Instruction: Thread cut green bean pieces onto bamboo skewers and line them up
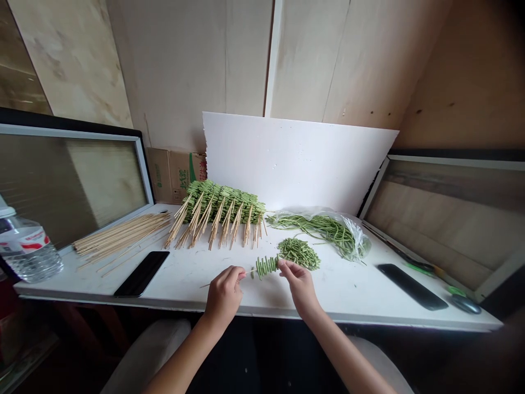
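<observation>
My left hand (225,290) is closed round a thin bamboo skewer (204,285), whose bare end sticks out to the left. Short green bean pieces (266,266) are threaded crosswise in a row on this skewer, held above the white table (254,298). At the row's right end, the thumb and fingers of my right hand (302,287) pinch a bean piece; the fingertips partly hide it. Just behind that hand lies a pile of cut bean pieces (299,253). Farther back, many filled bean skewers (225,203) are stacked, their bare ends pointing towards me.
Loose bamboo skewers (123,235) lie at the left, near a black phone (141,273) and a water bottle (28,246). Long uncut beans (328,231) spill from a clear plastic bag (361,241). A dark flat object (412,286) rests on the right; a white board (299,164) stands behind.
</observation>
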The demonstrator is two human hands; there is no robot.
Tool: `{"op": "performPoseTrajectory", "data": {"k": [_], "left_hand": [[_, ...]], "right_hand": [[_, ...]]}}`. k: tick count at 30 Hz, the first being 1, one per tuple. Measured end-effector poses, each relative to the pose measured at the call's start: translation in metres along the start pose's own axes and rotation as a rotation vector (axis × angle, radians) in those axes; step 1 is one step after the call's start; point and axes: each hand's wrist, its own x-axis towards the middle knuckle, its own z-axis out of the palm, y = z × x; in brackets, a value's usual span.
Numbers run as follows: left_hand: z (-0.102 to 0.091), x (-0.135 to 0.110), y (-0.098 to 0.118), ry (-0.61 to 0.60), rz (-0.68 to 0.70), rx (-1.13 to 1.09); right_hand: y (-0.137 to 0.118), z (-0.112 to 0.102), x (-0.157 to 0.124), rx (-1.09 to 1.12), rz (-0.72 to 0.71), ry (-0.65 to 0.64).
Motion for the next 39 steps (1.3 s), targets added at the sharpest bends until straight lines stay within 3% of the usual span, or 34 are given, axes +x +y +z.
{"op": "performPoseTrajectory", "data": {"k": [6, 9, 13, 17, 21, 24, 29, 32, 36, 39], "left_hand": [[-0.001, 0.004, -0.002, 0.005, -0.042, -0.028], [-0.003, 0.007, -0.008, 0.025, -0.086, -0.030], [-0.009, 0.012, -0.020, 0.059, -0.177, -0.005], [-0.012, 0.014, -0.027, 0.071, -0.201, 0.002], [-0.011, 0.014, -0.028, 0.072, -0.186, -0.001], [-0.011, 0.014, -0.027, 0.057, -0.175, -0.001], [-0.009, 0.012, -0.027, 0.044, -0.171, 0.006], [-0.008, 0.011, -0.025, 0.036, -0.167, -0.001], [-0.006, 0.009, -0.021, 0.024, -0.154, -0.020], [-0.005, 0.008, -0.018, 0.024, -0.131, -0.024]], "right_hand": [[-0.004, 0.003, 0.001, 0.008, 0.049, 0.012], [-0.007, 0.000, 0.004, -0.007, 0.006, -0.036], [-0.002, -0.003, 0.012, -0.400, -0.154, -0.159], [0.014, 0.007, 0.023, -0.818, -0.347, -0.224], [0.021, 0.019, 0.029, -0.962, -0.444, -0.255], [0.017, 0.017, 0.032, -0.852, -0.396, -0.266], [0.009, -0.005, 0.038, -0.373, -0.064, -0.258], [0.007, -0.016, 0.039, -0.101, 0.062, -0.202], [0.000, -0.019, 0.037, 0.192, 0.183, -0.164], [-0.008, -0.017, 0.034, 0.273, 0.217, -0.169]]}}
